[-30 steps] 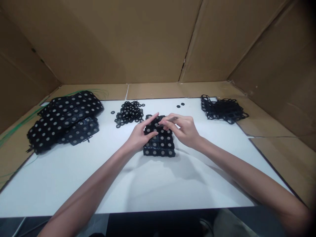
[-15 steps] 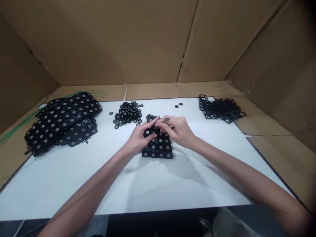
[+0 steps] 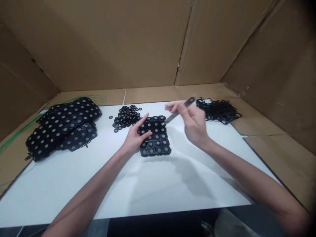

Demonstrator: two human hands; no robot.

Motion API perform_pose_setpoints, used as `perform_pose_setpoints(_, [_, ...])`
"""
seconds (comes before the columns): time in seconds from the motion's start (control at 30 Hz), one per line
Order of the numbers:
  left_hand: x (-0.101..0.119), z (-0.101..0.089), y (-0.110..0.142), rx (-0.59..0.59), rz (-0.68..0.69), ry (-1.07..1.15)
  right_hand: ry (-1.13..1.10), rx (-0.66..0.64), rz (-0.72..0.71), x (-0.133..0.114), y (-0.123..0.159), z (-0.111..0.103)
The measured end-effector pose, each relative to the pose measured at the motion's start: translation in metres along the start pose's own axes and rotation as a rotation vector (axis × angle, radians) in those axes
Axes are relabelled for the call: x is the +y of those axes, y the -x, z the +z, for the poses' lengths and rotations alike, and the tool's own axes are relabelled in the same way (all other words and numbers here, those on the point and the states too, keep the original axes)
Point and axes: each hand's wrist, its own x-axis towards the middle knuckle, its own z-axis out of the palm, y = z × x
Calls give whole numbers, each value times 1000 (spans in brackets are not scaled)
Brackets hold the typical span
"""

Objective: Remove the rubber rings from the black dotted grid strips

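Note:
A black rubbery sheet (image 3: pixel 155 137) with rows of grey round dots lies on the white table in front of me. My left hand (image 3: pixel 136 134) grips its left edge, thumb on top and index finger stretched along the upper side. In my right hand (image 3: pixel 191 120) is a thin, flat metal tool (image 3: pixel 172 116) with a hole near its upper end. The hand is raised, somewhat blurred, right of the sheet. The tool's lower tip points at the sheet's upper right edge; whether it touches, I cannot tell.
Dotted black sheets (image 3: pixel 64 123) are heaped at the left, beside green strands (image 3: pixel 22 126). Behind my left hand is a pile of small black rings with grey centres (image 3: pixel 127 115). A black lattice of loops (image 3: pixel 218 111) lies at the back right. Cardboard walls (image 3: pixel 111 46) enclose the table (image 3: pixel 111 194).
My right hand has lifted away from the sheet to the right, bringing the metal tool into plain view. More of the sheet shows. My left hand stays at its left edge.

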Motion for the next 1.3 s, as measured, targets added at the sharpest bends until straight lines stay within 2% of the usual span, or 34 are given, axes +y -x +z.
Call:
perform_pose_setpoints(0.07, [4,-1,0,26,-4,22,68,28,81,0,-6,-8])
perform_pose_setpoints(0.17, [14,0,2,47,20,11,218,-163,300,11,-10,-9])
perform_pose_setpoints(0.27, [20,1,3,29,23,22,56,-389,499,28,-9,1])
perform_pose_setpoints(0.33, [20,1,3,-23,2,62,-115,-429,533,37,-7,8])
perform_pose_setpoints(0.47, [12,-3,2,-96,-81,163,-181,-315,496,44,-9,9])
perform_pose_setpoints(0.63, [7,-9,2,2,-193,147,-147,-349,457,48,-14,4])
perform_pose_setpoints(0.73, [8,-7,2,35,-237,137,-140,-319,451,53,-13,6])
perform_pose_setpoints(0.83, [7,-3,3,89,-222,129,-146,-270,464,56,-12,7])
perform_pose_setpoints(1.1, [8,8,10,123,-255,273,-91,-271,458,54,-12,5])
perform_pose_setpoints(1.13, [7,8,11,129,-251,266,-42,-245,456,53,-11,4])
perform_pose_setpoints(1.2, [5,7,11,129,-253,255,91,-111,415,50,-10,3])
perform_pose_setpoints(1.3, [-4,6,10,89,-285,226,206,95,275,39,-7,2])
